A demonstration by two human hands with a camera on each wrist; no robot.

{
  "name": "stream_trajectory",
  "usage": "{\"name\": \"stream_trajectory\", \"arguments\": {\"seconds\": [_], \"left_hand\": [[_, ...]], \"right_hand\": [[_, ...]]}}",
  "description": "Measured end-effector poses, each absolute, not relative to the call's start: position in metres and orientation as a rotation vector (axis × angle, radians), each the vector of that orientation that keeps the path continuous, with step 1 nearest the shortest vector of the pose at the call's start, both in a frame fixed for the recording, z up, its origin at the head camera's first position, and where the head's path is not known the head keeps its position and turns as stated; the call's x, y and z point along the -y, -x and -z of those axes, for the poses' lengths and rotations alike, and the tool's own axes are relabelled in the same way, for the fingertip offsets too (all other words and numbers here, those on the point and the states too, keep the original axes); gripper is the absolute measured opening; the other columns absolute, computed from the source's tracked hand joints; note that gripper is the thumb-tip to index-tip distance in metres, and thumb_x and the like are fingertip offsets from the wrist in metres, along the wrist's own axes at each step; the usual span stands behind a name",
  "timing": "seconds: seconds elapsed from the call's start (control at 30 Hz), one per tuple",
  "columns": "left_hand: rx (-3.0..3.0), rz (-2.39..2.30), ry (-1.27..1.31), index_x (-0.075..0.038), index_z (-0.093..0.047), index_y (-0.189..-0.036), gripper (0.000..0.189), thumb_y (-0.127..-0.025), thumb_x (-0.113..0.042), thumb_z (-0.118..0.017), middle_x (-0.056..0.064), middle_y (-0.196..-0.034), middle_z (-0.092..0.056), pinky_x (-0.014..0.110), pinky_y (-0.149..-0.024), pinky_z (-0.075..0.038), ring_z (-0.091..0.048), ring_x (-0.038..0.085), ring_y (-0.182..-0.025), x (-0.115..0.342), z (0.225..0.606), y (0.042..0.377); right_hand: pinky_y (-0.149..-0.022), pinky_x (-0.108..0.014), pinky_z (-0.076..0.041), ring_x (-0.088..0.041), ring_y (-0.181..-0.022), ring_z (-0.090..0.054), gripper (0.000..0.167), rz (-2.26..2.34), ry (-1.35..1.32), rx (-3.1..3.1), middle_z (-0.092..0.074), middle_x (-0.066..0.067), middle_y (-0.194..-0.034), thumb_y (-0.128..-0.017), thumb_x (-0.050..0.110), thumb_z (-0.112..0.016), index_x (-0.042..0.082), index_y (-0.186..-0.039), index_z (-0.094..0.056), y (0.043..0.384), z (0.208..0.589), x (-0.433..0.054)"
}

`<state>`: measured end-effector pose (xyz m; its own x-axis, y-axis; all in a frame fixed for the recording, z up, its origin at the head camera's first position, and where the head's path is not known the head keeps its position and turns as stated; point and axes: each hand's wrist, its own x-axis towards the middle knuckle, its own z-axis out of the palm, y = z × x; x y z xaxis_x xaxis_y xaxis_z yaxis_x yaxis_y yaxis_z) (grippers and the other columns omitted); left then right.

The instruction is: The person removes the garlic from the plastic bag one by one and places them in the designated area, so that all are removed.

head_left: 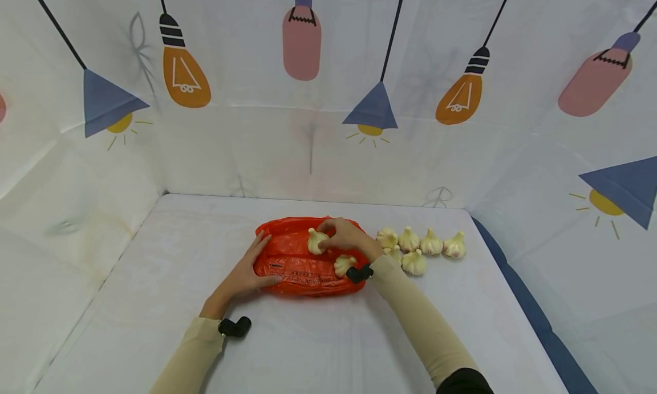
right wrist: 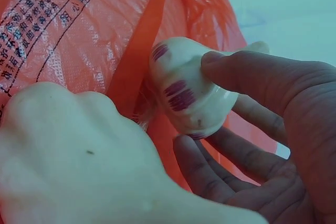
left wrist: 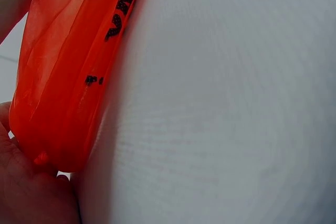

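A red plastic bag (head_left: 292, 268) with dark printing lies spread on the table. My left hand (head_left: 250, 274) rests at the bag's left end, thumb along the near side and fingers extended toward the far side. In the left wrist view, part of that hand (left wrist: 31, 190) touches the red bag (left wrist: 58, 98). My right hand (head_left: 349, 234) pinches a garlic bulb (head_left: 316, 242) between thumb and fingers over the bag. Purple marks show on this held garlic bulb (right wrist: 184, 90) in the right wrist view. Another garlic bulb (head_left: 344, 264) lies on the bag below my right wrist.
Right of the bag, several garlic bulbs (head_left: 431, 243) sit in two loose rows on the white table (head_left: 303, 342). Part of one is hidden by my right sleeve. A white curtain (head_left: 246, 149) printed with lamps stands behind and at both sides.
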<state>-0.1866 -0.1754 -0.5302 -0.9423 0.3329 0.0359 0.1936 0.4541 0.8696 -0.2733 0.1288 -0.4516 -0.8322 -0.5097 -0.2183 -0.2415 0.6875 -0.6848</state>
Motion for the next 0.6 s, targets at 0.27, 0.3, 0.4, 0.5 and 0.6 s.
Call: {"name": "stream_trajectory", "arguments": {"seconds": [0.27,0.3,0.4,0.5,0.6], "left_hand": [[-2.548,-1.498,-0.443,-0.017,-0.022,-0.165,0.107,-0.082,-0.040,-0.084,0.005,-0.175,-0.002,0.075,-0.119,-0.017,-0.006,0.045,-0.159,0.175,0.528,0.185],[-2.548,-1.494,-0.442,-0.017,-0.022,-0.165,0.106,-0.082,-0.040,-0.084,0.005,-0.175,-0.002,0.075,-0.118,-0.018,-0.006,0.045,-0.159,0.175,0.528,0.185],[-2.546,-1.488,-0.435,-0.017,-0.024,-0.165,0.105,-0.082,-0.041,-0.084,0.005,-0.175,-0.002,0.075,-0.118,-0.019,-0.007,0.045,-0.159,0.174,0.527,0.185],[-2.549,-1.478,-0.430,-0.017,-0.024,-0.165,0.105,-0.082,-0.041,-0.084,0.006,-0.175,-0.002,0.075,-0.118,-0.019,-0.007,0.045,-0.159,0.174,0.527,0.185],[-2.555,-1.475,-0.428,-0.016,-0.025,-0.165,0.105,-0.082,-0.041,-0.084,0.007,-0.175,-0.002,0.075,-0.118,-0.019,-0.008,0.045,-0.158,0.174,0.526,0.185]], "right_hand": [[-0.098,-0.042,-0.053,-0.022,-0.113,-0.061,0.042,0.994,0.600,-2.518,-0.068,-0.005,-0.131,-0.091,0.025,-0.077,0.013,-0.130,-0.067,0.270,0.444,-0.132],[-0.098,-0.042,-0.053,-0.022,-0.112,-0.062,0.042,1.006,0.605,-2.519,-0.068,-0.005,-0.131,-0.091,0.026,-0.077,0.012,-0.130,-0.067,0.269,0.442,-0.133],[-0.096,-0.040,-0.055,-0.021,-0.110,-0.065,0.043,1.063,0.614,-2.511,-0.067,-0.006,-0.132,-0.092,0.026,-0.077,0.012,-0.132,-0.066,0.265,0.435,-0.135],[-0.093,-0.039,-0.058,-0.024,-0.111,-0.068,0.045,1.129,0.626,-2.508,-0.066,-0.008,-0.135,-0.093,0.026,-0.077,0.012,-0.134,-0.065,0.260,0.429,-0.137],[-0.095,-0.041,-0.058,-0.028,-0.115,-0.068,0.047,1.171,0.634,-2.531,-0.065,-0.009,-0.137,-0.095,0.029,-0.076,0.012,-0.137,-0.064,0.253,0.422,-0.141]]}}
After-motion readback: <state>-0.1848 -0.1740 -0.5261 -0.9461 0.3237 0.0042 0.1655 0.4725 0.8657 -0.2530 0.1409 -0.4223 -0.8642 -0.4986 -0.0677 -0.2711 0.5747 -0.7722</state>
